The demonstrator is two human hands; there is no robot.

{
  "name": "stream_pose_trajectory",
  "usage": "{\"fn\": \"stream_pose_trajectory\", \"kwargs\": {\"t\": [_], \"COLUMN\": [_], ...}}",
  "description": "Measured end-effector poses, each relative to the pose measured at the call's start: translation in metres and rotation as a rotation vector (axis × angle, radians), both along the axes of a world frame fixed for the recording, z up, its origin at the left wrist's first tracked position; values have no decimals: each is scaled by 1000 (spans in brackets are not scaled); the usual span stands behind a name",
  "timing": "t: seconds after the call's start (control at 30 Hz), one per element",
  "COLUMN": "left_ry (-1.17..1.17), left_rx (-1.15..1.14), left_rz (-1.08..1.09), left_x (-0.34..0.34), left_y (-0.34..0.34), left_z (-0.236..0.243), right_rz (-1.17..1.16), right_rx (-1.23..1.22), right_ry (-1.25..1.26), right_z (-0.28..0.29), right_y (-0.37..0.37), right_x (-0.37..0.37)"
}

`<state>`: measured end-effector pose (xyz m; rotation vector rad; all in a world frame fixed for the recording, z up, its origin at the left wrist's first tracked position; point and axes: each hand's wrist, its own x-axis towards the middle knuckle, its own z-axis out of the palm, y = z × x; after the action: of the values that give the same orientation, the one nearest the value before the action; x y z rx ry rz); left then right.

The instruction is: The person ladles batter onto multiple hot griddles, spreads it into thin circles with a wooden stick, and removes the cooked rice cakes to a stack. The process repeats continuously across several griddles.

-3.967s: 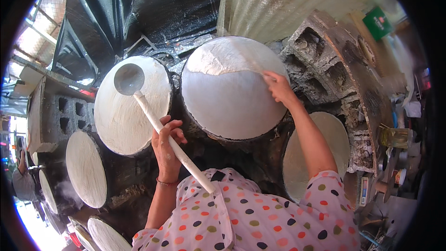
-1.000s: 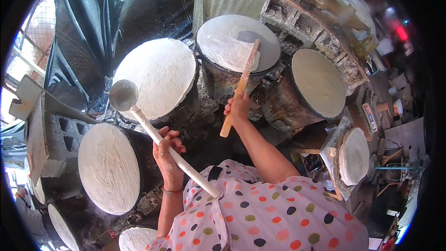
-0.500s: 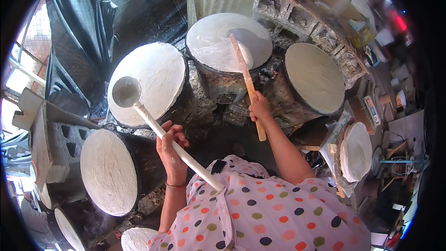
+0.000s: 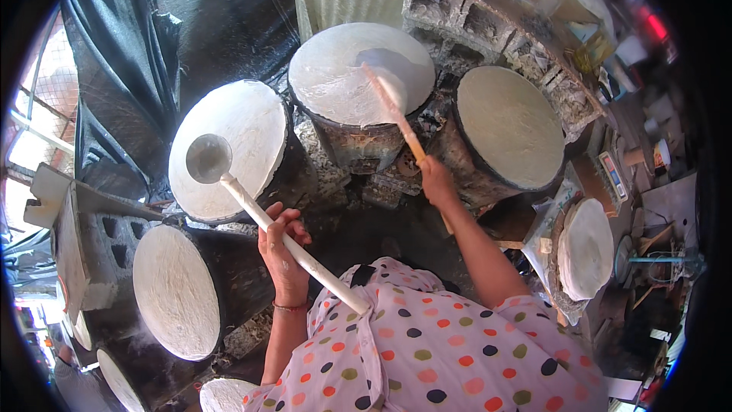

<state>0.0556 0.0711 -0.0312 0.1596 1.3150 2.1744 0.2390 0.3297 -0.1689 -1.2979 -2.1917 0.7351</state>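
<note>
My left hand (image 4: 284,248) is closed round the long pale handle of a metal ladle (image 4: 209,159). The ladle's round bowl hangs over the whitish top of the left drum-shaped stove (image 4: 248,130), and its handle end reaches my shirt front. In my right hand (image 4: 440,183), fingers wrapped, is a flat wooden stick (image 4: 408,135). Its whitened far end lies over the middle drum stove's round top (image 4: 324,80), beside a greyish patch and a pale raised lump. Whether the stick touches that surface, I cannot tell.
Another whitish drum top (image 4: 509,130) stands to the right, and one (image 4: 177,294) to the lower left. A stack of round white sheets (image 4: 585,248) sits at the right. Concrete blocks (image 4: 457,19) bound the back right; dark sheeting (image 4: 122,69) hangs at the left.
My right hand has shifted right, tilting the wooden stick more across the middle drum top. My left hand keeps the ladle over the left drum. The whole view has shifted slightly.
</note>
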Motion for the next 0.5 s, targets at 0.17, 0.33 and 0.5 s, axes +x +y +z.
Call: {"fn": "stream_pose_trajectory", "kwargs": {"t": [0.17,0.33,0.5], "left_ry": [-13,-12,-24], "left_rx": [-11,-49,-47], "left_rz": [-13,-7,-10], "left_x": [7,10,9], "left_y": [13,24,35], "left_z": [1,2,1], "right_rz": [-191,163,-11], "right_rx": [-620,-42,-267], "right_ry": [131,-7,39], "right_z": [61,21,27], "right_y": [11,-23,40], "right_x": [-35,3,27]}}
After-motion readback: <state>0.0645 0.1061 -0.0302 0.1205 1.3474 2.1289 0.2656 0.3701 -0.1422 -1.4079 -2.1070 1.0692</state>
